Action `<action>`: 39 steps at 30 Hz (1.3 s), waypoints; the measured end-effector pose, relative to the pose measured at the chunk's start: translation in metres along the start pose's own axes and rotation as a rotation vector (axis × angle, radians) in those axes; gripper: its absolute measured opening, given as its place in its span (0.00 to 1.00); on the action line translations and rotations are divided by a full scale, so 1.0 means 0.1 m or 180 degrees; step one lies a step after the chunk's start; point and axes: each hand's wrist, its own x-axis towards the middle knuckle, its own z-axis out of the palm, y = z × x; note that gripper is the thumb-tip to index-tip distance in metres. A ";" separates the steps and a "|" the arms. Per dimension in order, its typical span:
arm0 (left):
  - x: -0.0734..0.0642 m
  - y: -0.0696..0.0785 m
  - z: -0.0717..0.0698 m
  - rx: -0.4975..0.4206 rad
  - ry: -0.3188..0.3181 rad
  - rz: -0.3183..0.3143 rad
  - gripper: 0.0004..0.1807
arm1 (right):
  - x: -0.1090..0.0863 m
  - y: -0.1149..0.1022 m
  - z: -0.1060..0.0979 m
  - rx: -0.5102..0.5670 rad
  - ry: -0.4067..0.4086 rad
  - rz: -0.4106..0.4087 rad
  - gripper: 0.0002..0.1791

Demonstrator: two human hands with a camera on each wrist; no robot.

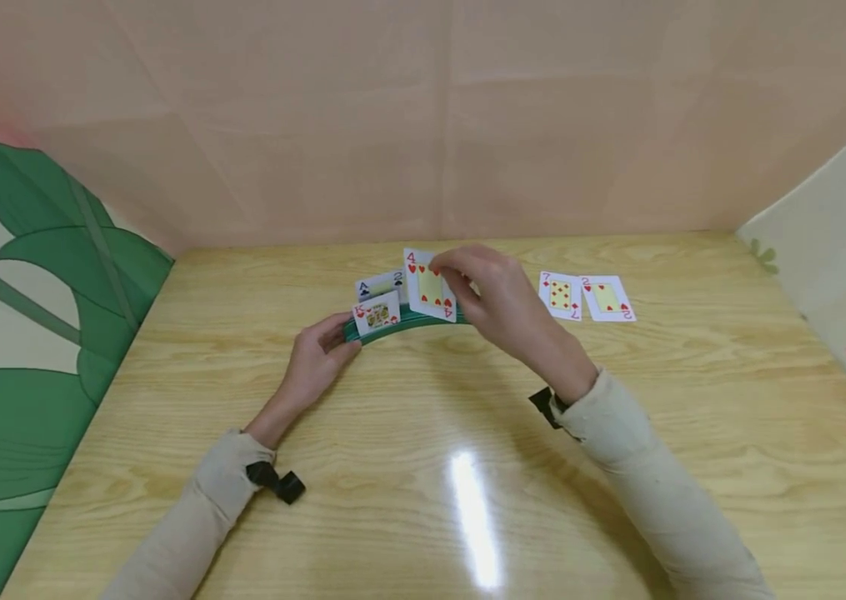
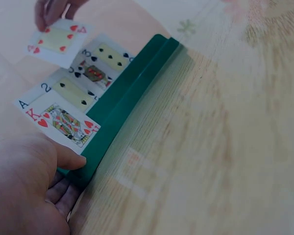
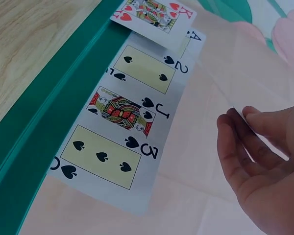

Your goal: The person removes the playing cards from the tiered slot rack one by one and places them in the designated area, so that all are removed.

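Observation:
My left hand (image 1: 308, 362) grips the left end of a green curved card holder (image 2: 132, 93), its thumb on the front side. A king of hearts (image 1: 376, 315) stands in the front of the holder at that end. Behind it is a row of overlapping spades: an ace (image 3: 195, 37), a two (image 3: 144, 68), a jack (image 3: 120, 111) and a three (image 3: 102, 156). Just above the holder, right of the king, my right hand (image 1: 501, 300) pinches a four of hearts (image 1: 423, 287) near its top edge. The holder's right part is hidden behind that hand in the head view.
To the right of the holder, a seven of diamonds (image 1: 561, 296) and a two of hearts (image 1: 608, 300) are side by side, face showing. The wooden table (image 1: 362, 467) meets a pinkish cloth backdrop (image 1: 317, 150) behind the cards. Printed floral panels stand on both sides.

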 end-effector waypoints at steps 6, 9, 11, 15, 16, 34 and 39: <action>-0.03 0.02 -0.02 0.0037 0.0019 -0.0028 0.23 | 0.00 -0.04 0.01 0.0062 0.0038 -0.0032 0.09; -0.03 0.02 -0.02 0.0035 -0.0001 -0.0028 0.23 | -0.03 -0.05 0.00 0.0047 0.0050 -0.0036 0.13; -0.03 0.02 -0.01 0.0036 0.0000 -0.0025 0.23 | -0.05 -0.05 -0.01 0.0024 0.0064 -0.0048 0.14; -0.01 0.01 -0.01 0.0018 -0.0007 -0.0010 0.23 | -0.09 -0.04 -0.05 0.0013 0.0179 -0.0174 0.13; -0.01 0.01 0.00 0.0019 -0.0008 -0.0007 0.23 | -0.11 -0.04 -0.07 0.0017 0.0227 -0.0223 0.13; 0.01 -0.03 0.02 -0.0036 0.0009 -0.0016 0.23 | -0.33 0.13 -0.35 -0.0076 0.0606 -0.0213 0.16; 0.06 -0.27 0.04 -0.0059 0.0031 -0.0008 0.23 | -0.39 0.14 -0.46 -0.0158 0.0690 -0.0069 0.20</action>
